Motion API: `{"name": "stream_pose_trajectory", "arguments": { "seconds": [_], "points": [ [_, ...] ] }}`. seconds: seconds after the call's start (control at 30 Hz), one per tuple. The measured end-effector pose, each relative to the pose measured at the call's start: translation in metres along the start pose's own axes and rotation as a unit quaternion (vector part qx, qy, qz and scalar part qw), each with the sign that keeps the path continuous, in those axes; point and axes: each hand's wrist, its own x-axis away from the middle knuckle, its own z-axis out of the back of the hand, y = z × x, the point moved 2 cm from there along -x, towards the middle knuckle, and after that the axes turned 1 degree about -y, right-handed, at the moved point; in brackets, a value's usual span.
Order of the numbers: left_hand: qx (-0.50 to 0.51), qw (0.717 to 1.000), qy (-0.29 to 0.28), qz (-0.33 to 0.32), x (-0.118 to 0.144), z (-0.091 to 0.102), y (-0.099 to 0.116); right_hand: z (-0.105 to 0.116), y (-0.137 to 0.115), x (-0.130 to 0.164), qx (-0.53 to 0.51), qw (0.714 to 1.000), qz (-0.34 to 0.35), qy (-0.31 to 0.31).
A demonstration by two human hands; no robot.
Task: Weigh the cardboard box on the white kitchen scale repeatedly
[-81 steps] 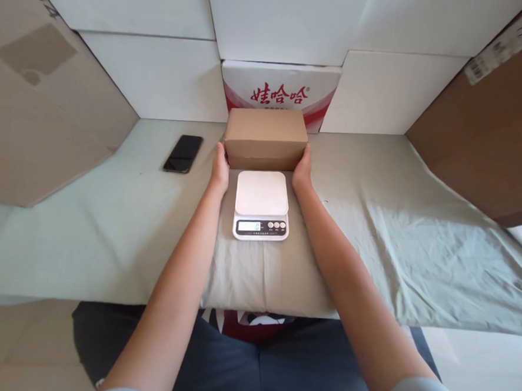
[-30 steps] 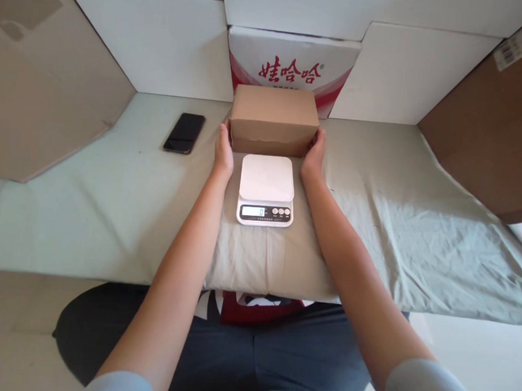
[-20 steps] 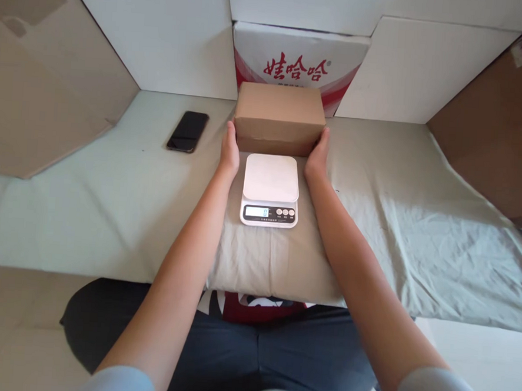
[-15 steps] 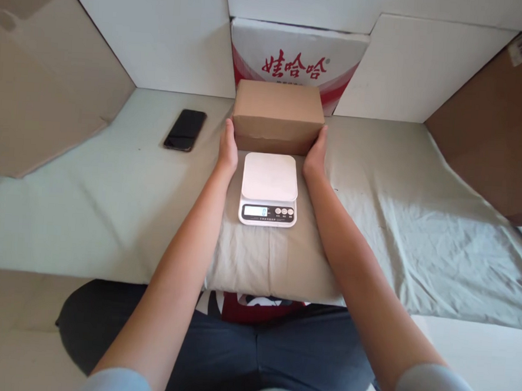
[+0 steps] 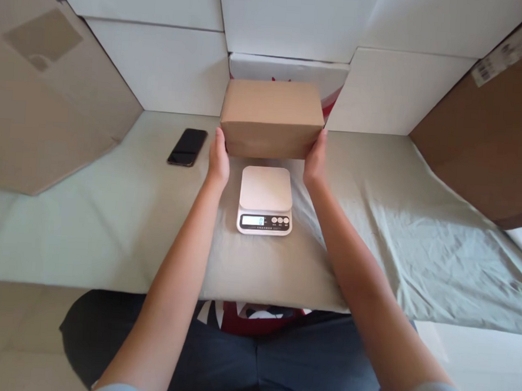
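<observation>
Between my two hands is a plain brown cardboard box (image 5: pixel 272 116), raised above the cloth just behind the scale. My left hand (image 5: pixel 219 157) presses on its left end, thumb up along the near corner. On the opposite end my right hand (image 5: pixel 316 157) grips the same way; the fingers of both hands are mostly hidden behind or under the box. Nearer to me sits a white digital kitchen scale (image 5: pixel 266 199) with a bare platform, its lit display reading 0 and a few round buttons beside it.
A black smartphone (image 5: pixel 187 147) lies on the pale green cloth (image 5: pixel 129 240) to the left. Large brown cartons stand at the left (image 5: pixel 49 106) and right (image 5: pixel 481 126). White boxes (image 5: pixel 163 65) form a wall at the back, with a white and red carton (image 5: pixel 290 69) among them.
The cardboard box has risen off the cloth in both hands, and now hides most of the red lettering behind it. My view has tilted up slightly.
</observation>
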Motion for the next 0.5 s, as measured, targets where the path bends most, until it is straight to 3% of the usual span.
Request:
{"name": "stream_pose_trajectory", "arguments": {
  "seconds": [0.13,0.23,0.37,0.5],
  "points": [
    [-0.027,0.998,-0.028,-0.055,0.036,-0.002,0.058,0.003,-0.041,0.033,0.011,0.997,0.067,-0.023],
    [-0.021,0.998,-0.046,-0.047,0.078,0.001,0.082,0.013,-0.057,0.070,0.011,0.997,0.067,-0.040],
    [-0.042,0.999,-0.034,0.006,0.123,0.012,0.074,0.025,-0.055,0.109,0.021,0.999,0.012,-0.041],
    [-0.051,0.998,-0.024,0.021,0.137,0.018,0.055,0.029,-0.047,0.121,0.037,0.999,0.002,-0.033]
  ]
}}
